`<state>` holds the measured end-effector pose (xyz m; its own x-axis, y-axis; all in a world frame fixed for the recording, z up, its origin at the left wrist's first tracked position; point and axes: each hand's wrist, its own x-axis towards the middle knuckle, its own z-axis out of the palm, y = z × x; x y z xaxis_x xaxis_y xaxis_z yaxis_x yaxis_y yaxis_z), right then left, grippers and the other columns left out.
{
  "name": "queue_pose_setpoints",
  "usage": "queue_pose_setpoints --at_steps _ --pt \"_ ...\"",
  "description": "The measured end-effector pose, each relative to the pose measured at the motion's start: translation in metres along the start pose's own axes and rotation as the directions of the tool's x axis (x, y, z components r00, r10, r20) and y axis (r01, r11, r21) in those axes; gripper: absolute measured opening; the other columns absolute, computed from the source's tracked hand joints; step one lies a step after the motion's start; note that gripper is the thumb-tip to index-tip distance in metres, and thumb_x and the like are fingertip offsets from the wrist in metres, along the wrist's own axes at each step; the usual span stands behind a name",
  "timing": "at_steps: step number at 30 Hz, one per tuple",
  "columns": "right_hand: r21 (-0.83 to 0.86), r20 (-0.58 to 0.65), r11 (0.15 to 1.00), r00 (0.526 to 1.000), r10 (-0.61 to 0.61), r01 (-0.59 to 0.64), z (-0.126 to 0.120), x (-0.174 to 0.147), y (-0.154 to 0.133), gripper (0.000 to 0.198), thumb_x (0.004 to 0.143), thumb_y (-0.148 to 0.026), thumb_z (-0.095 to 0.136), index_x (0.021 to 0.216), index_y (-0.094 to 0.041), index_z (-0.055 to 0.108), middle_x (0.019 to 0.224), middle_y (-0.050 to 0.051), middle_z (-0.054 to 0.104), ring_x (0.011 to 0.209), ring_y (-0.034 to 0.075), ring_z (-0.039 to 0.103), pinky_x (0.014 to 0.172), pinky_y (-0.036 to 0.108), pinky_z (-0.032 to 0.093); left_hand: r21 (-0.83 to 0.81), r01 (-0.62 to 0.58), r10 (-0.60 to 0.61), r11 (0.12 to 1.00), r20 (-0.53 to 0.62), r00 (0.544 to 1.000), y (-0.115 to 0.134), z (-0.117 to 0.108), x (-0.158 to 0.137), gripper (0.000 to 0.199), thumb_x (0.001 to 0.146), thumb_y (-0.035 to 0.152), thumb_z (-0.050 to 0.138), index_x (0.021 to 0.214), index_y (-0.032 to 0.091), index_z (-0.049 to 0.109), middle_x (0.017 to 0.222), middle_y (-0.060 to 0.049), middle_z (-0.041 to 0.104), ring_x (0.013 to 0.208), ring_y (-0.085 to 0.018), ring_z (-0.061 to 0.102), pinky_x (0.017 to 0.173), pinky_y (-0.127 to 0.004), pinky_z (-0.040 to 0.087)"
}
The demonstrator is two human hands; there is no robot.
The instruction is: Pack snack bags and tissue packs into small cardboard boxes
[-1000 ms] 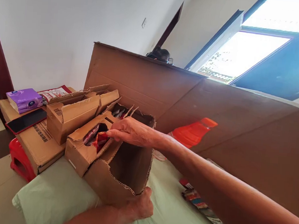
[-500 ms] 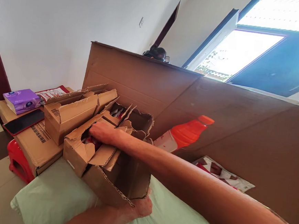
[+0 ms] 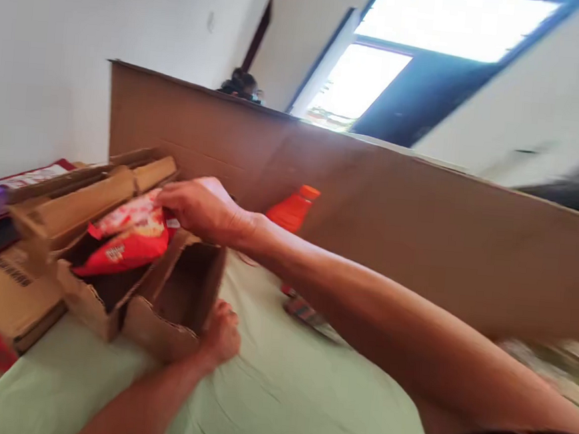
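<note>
1. Pale green cloth (image 3: 275,403) spreads across the near side; the left hand (image 3: 223,335) rests against the right-hand box (image 3: 155,330), its grip unclear.
2. Farther, the nearer right hand (image 3: 197,206) has fingers clamped on red-and-pink packaging (image 3: 139,248).
3. This slants near-left from them lengthwise, over the left-hand box (image 3: 82,301).
4. Beyond stands a cardboard panel (image 3: 393,238).

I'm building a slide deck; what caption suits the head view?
Right hand holding red packaging at an open box, left hand against the neighboring box.
</note>
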<state>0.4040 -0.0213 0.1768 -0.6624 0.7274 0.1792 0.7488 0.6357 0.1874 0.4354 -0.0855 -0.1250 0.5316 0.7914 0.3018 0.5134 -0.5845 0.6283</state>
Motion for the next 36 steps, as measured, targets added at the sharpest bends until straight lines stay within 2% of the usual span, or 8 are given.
queue_pose_setpoints --at_steps 3,6,10,14,20,26,32,36 --pt "0.168 -0.301 0.977 0.936 0.181 -0.135 -0.024 -0.055 0.039 0.032 0.087 -0.008 0.046 0.094 -0.016 0.076 0.083 0.000 0.070 0.077 0.013 0.061 0.070 0.024 0.039 0.041 -0.055 0.053 0.998 0.049 0.997 -0.001 -0.008 0.009 0.024 0.097 0.035 0.064 0.113 0.018 0.066 0.122 -0.009 0.066 0.112 -0.024 0.064 0.099 -0.048 0.053" --pt "0.249 -0.406 0.928 0.840 0.360 -0.277 -0.037 -0.131 0.072 0.031 0.086 -0.013 0.044 0.082 -0.014 0.075 0.066 -0.002 0.061 0.063 0.011 0.050 0.064 0.024 0.037 0.081 -0.087 0.083 0.993 0.054 0.995 -0.002 -0.012 0.015 0.020 0.097 0.034 0.065 0.107 0.017 0.068 0.119 -0.008 0.067 0.115 -0.025 0.063 0.103 -0.050 0.050" --pt "0.275 -0.240 0.799 0.767 0.595 -0.534 -0.025 -0.227 0.097 0.024 0.084 -0.023 0.052 0.077 -0.017 0.074 0.064 -0.001 0.063 0.057 0.011 0.048 0.059 0.025 0.038 0.126 -0.098 0.093 0.987 0.044 0.995 -0.001 -0.015 0.016 0.017 0.096 0.033 0.066 0.101 0.016 0.068 0.116 -0.007 0.068 0.115 -0.024 0.063 0.103 -0.050 0.049" --pt "0.358 0.134 0.483 0.556 0.821 -0.799 0.019 -0.282 0.105 0.020 0.080 -0.020 0.055 0.078 -0.022 0.075 0.062 -0.001 0.066 0.057 0.014 0.057 0.058 0.025 0.042 0.149 -0.098 0.093 0.984 0.042 0.995 0.001 -0.018 0.015 0.014 0.096 0.030 0.066 0.097 0.016 0.069 0.118 -0.007 0.068 0.118 -0.024 0.061 0.105 -0.050 0.047" --pt "0.492 0.422 0.160 0.395 0.816 -0.856 0.094 -0.300 0.102 0.030 0.094 -0.026 0.057 0.065 -0.019 0.063 0.052 -0.001 0.059 0.047 0.013 0.055 0.050 0.026 0.048 0.159 -0.091 0.082 0.983 0.057 0.995 0.002 -0.024 0.016 0.011 0.094 0.027 0.067 0.097 0.017 0.069 0.119 -0.008 0.068 0.118 -0.025 0.060 0.106 -0.050 0.045" --pt "0.629 0.390 -0.024 0.288 0.875 -0.777 0.113 -0.298 0.128 0.030 0.102 -0.044 0.055 0.101 -0.017 0.068 0.089 0.004 0.071 0.070 0.012 0.066 0.063 0.027 0.058 0.151 -0.083 0.073 0.985 0.070 0.995 0.002 -0.024 0.017 0.010 0.095 0.027 0.066 0.096 0.017 0.069 0.118 -0.007 0.068 0.120 -0.025 0.058 0.107 -0.050 0.044" --pt "0.771 0.151 0.009 0.197 0.969 -0.637 0.098 -0.287 0.147 0.020 0.092 -0.027 0.054 0.104 -0.016 0.066 0.109 0.015 0.073 0.083 0.020 0.075 0.053 0.026 0.055 0.124 -0.056 0.045 0.991 0.086 0.995 0.004 -0.020 0.014 0.014 0.095 0.031 0.066 0.098 0.017 0.068 0.121 -0.008 0.067 0.121 -0.025 0.058 0.107 -0.051 0.044" --pt "0.822 0.079 0.094 0.277 0.958 -0.561 0.090 -0.265 0.134 0.016 0.083 -0.027 0.057 0.092 -0.019 0.067 0.088 0.011 0.074 0.076 0.021 0.074 0.054 0.027 0.054 0.111 -0.019 0.008 0.994 0.099 0.995 0.008 -0.017 0.008 0.018 0.096 0.034 0.066 0.100 0.017 0.068 0.119 -0.008 0.067 0.119 -0.025 0.059 0.106 -0.051 0.046"
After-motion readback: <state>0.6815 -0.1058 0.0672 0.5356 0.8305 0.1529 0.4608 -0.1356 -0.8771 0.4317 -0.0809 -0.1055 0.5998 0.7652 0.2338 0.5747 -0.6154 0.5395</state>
